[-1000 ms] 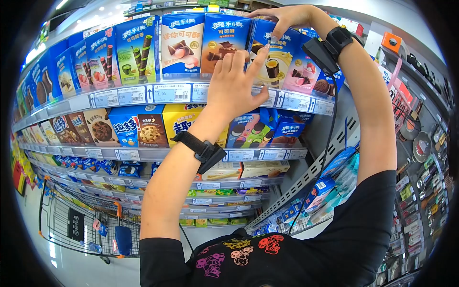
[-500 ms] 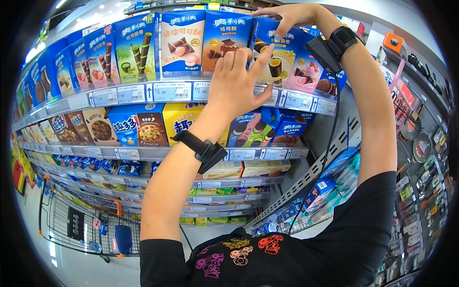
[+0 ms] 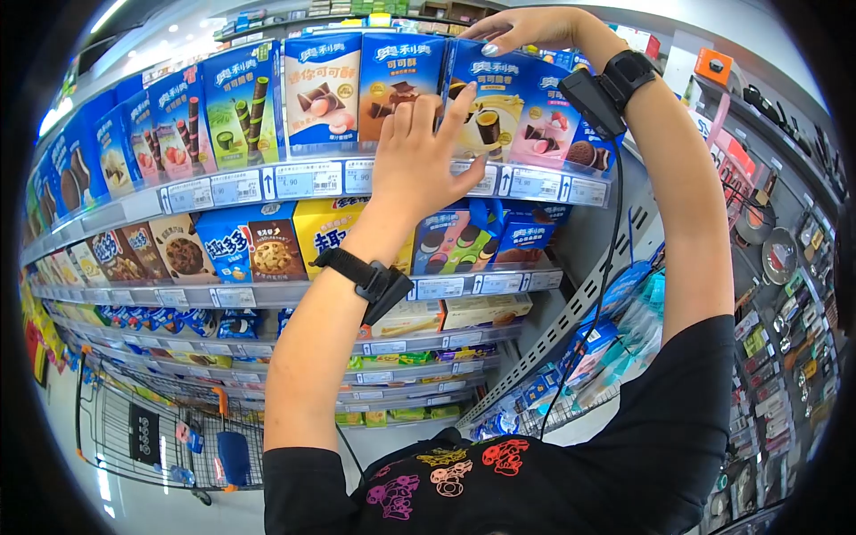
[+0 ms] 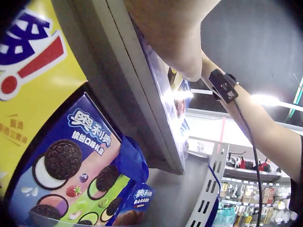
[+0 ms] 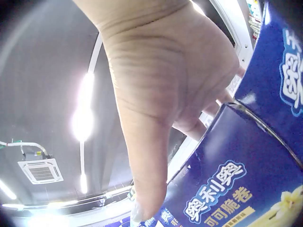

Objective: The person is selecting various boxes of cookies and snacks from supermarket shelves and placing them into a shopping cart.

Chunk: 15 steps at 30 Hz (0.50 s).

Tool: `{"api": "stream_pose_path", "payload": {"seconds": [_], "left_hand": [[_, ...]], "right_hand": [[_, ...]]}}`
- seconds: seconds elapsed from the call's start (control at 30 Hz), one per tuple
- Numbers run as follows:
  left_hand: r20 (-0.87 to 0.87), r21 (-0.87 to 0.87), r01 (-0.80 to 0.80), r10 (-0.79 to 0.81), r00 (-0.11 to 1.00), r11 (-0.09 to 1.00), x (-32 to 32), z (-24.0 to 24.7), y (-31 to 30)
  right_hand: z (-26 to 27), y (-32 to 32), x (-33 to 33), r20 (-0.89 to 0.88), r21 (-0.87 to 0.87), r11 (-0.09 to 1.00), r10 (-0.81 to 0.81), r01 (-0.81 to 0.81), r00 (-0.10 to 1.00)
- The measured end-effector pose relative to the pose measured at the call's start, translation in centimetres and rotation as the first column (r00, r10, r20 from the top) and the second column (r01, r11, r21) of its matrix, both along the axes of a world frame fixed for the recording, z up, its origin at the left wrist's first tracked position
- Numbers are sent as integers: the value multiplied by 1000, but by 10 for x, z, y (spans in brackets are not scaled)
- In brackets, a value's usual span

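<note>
My left hand point(image 3: 419, 160) is spread over the shelf front, its fingertips at the brown-and-blue box point(image 3: 406, 67) and the cream-and-blue roll box point(image 3: 508, 80). Above, my right hand point(image 3: 535, 31) reaches over the top of the roll box, thumb on the front side. In the right wrist view, my right hand point(image 5: 165, 80) has its thumb hanging down beside the roll box point(image 5: 232, 175), with the other fingers partly hidden behind its top edge. The left wrist view shows just part of my left hand point(image 4: 175, 38) above the shelf edge; its fingertips are hidden.
More boxes stand left along the top shelf, including a green one point(image 3: 241, 107). A price-label rail point(image 3: 308, 180) runs beneath. Lower shelves hold snack boxes, such as a yellow one point(image 3: 334, 232). A wire cart point(image 3: 107, 406) stands lower left; kitchen tools hang at the right.
The head view has shifted, so the shelf sits slightly further left. My right thumb has moved up from the roll box's logo towards its top edge. My left hand keeps nearly the same place against the boxes.
</note>
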<state>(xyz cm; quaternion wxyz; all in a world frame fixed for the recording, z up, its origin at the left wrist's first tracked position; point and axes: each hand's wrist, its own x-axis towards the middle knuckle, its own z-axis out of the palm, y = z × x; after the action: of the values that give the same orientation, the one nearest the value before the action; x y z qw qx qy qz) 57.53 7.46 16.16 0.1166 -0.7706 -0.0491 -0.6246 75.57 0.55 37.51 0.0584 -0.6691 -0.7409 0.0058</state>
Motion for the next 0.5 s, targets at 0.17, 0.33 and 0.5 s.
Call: {"api": "stream_pose_path", "payload": {"seconds": [0.17,0.33,0.5], "left_hand": [[-7,-2,9,-9,1000,1000,-3,0,-2],[9,35,21,-21,1000,999,-4,0,-3],[140,165,225,-249,958,960,-17,-8,-5]], "right_hand": [[-2,-17,-4,135,210,976,-93,64,986],[-4,-28,-6,-70,503,864,1,34,998],[-45,-19,-44,-362,896,404,426,184,829]]}}
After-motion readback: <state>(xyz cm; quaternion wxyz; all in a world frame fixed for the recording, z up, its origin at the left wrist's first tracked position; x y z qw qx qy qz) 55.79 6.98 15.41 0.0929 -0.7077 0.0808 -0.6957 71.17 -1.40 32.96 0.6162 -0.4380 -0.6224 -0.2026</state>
